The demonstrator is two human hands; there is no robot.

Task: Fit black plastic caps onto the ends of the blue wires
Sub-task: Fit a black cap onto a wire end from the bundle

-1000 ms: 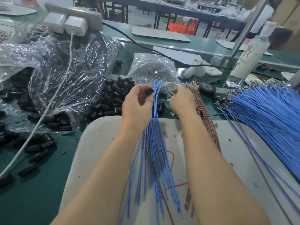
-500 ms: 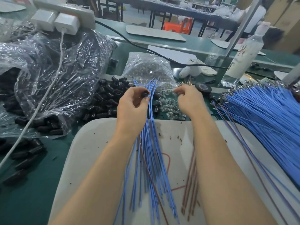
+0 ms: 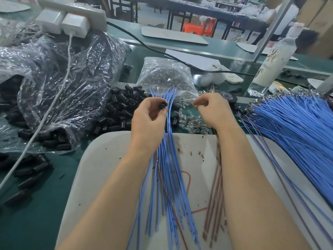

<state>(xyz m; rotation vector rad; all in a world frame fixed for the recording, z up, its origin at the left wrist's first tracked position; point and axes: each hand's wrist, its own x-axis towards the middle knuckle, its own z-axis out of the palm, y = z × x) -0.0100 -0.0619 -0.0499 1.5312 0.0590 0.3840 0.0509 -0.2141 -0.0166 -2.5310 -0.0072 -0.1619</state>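
From the head camera, the left hand [image 3: 149,121] pinches one black cap [image 3: 162,105] between thumb and fingertips, just above a bundle of blue wires [image 3: 169,165] that runs under the palm and lies along the white board [image 3: 108,159]. The right hand [image 3: 211,110] has its fingertips drawn together; I cannot tell whether they hold anything. A pile of loose caps [image 3: 120,109] lies just left of the hands, and brown wires [image 3: 216,188] lie beside the right forearm.

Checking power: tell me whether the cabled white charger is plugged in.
Plugged in: the charger sits against the power strip, cable hanging down.
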